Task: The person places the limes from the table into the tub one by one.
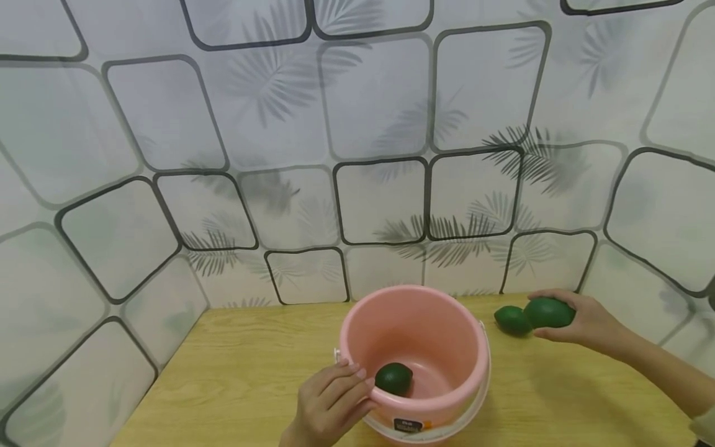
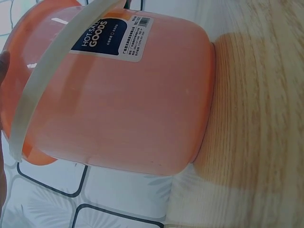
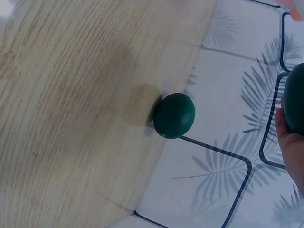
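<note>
A pink bucket (image 1: 413, 323) stands upright on the table, and my left hand (image 1: 334, 397) grips its rim at the near left side. Inside it, on the bottom, lies a dark green oval fruit (image 1: 394, 379). My right hand (image 1: 592, 320), to the right of the bucket, holds another green oval fruit (image 1: 550, 312) between thumb and fingers. Just left of that one, a green fruit (image 3: 174, 115) rests on the table. The left wrist view shows the bucket's side wall (image 2: 123, 104), with only a sliver of the left hand at the edge.
The light wooden table (image 1: 251, 372) meets a patterned wall covering (image 1: 380, 205) at the back and sides. A whitish handle (image 1: 475, 403) hangs down along the bucket's front, near a dark label (image 1: 408, 425).
</note>
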A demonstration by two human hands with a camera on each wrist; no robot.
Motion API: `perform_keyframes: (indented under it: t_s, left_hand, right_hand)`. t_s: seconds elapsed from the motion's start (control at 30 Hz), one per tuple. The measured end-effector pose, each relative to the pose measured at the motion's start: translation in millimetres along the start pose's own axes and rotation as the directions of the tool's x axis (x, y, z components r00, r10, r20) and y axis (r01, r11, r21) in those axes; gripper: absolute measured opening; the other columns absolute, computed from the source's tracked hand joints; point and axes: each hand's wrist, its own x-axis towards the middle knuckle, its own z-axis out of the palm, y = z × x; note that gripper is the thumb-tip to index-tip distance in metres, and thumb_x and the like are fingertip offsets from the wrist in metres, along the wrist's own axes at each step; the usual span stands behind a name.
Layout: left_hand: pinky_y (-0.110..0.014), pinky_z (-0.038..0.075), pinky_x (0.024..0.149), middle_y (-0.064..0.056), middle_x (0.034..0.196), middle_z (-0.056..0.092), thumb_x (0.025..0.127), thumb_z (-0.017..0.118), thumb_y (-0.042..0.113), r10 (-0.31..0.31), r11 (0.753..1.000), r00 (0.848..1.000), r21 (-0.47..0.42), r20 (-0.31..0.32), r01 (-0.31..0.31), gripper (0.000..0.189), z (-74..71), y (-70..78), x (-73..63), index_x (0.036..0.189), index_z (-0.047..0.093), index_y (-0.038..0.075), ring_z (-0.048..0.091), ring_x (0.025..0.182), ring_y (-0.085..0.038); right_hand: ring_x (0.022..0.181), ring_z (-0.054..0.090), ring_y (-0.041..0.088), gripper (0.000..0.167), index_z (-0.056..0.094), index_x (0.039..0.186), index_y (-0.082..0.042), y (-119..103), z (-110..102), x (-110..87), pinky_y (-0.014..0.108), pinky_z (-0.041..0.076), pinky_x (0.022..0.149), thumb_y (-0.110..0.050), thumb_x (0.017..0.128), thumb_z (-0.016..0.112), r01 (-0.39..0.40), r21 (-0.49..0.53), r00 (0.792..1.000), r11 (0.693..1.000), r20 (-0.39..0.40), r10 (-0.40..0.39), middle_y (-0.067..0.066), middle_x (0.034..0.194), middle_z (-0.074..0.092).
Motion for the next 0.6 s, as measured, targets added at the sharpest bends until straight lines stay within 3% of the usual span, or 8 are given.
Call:
perform_keyframes:
  t_s: [0.1,0.17,0.6]
  left_hand:
    - [-0.029,0.059,0.061,-0.007,0.073,0.069,0.089,0.067,0.024,-0.004,1.000,1.000,-0.001,-0.003,0.004,0.026,0.7,0.5,-1.2,0.078,0.072,0.001,0.067,0.068,-0.019]
    - [-0.029,0.059,0.061,-0.007,0.073,0.069,0.089,0.068,0.024,-0.008,1.000,1.000,-0.001,-0.003,0.007,0.026,0.8,0.7,-1.6,0.078,0.072,0.001,0.067,0.068,-0.019]
    - [-0.029,0.059,0.062,-0.008,0.073,0.069,0.088,0.068,0.024,-0.012,1.000,1.000,0.003,-0.014,0.012,0.026,1.2,1.6,-2.0,0.078,0.072,0.001,0.066,0.067,-0.019]
  right_hand:
    - [0.073,0.057,0.000,0.056,0.058,0.121,-0.009,-4.7,-0.1,-0.4,0.023,0.051,0.053,-0.014,0.071,0.083,0.020,0.015,1.000,1.000,-0.007,-0.020,-0.031,0.102,0.051]
    - [0.074,0.057,0.000,0.056,0.059,0.120,-0.010,-8.4,-0.3,-0.2,0.023,0.052,0.053,-0.014,0.071,0.083,0.028,0.019,1.000,0.999,-0.006,-0.028,-0.033,0.102,0.050]
    - [0.071,0.059,0.003,0.054,0.060,0.120,-0.016,-24.3,-8.3,4.1,0.024,0.051,0.052,-0.014,0.071,0.083,0.046,0.025,0.999,0.999,0.019,-0.047,-0.026,0.100,0.057]
